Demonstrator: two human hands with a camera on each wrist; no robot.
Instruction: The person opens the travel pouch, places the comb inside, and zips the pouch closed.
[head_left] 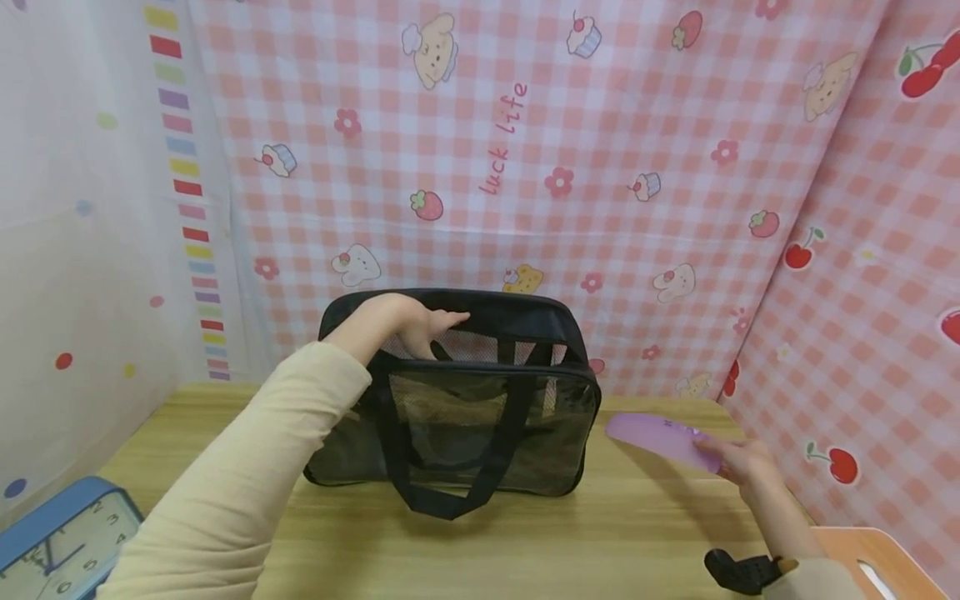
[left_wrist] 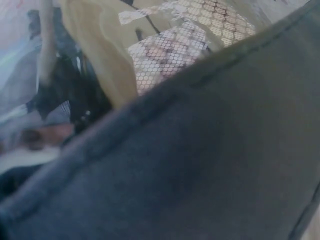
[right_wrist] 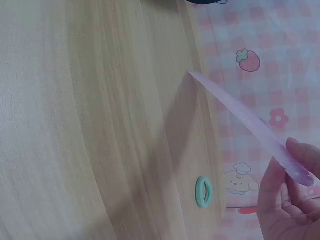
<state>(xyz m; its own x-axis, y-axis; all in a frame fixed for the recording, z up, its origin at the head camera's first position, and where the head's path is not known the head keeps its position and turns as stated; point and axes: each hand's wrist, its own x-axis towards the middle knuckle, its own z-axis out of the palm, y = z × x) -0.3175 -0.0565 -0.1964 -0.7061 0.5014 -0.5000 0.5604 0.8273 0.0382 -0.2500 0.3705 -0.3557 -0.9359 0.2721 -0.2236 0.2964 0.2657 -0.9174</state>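
A black bag (head_left: 450,425) with see-through panels and black handles stands upright on the table, its top unzipped. My left hand (head_left: 422,323) reaches over the front rim into the bag's mouth. Its visible fingers look extended, and part of the hand is hidden behind the rim. In the left wrist view the bag's dark fabric (left_wrist: 190,150) fills most of the picture, with white mesh beyond. To the right of the bag, my right hand (head_left: 748,463) pinches one end of a translucent purple comb (head_left: 660,435) between thumb and fingers. The comb is held above the table, seen edge-on from the right wrist.
A green oval ring (right_wrist: 203,191) lies on the wooden table (head_left: 600,533) near its edge. A blue clock (head_left: 67,542) occupies the left front corner. An orange board with a slot (head_left: 855,546) lies at the right front. Patterned cloth (head_left: 480,125) hangs behind.
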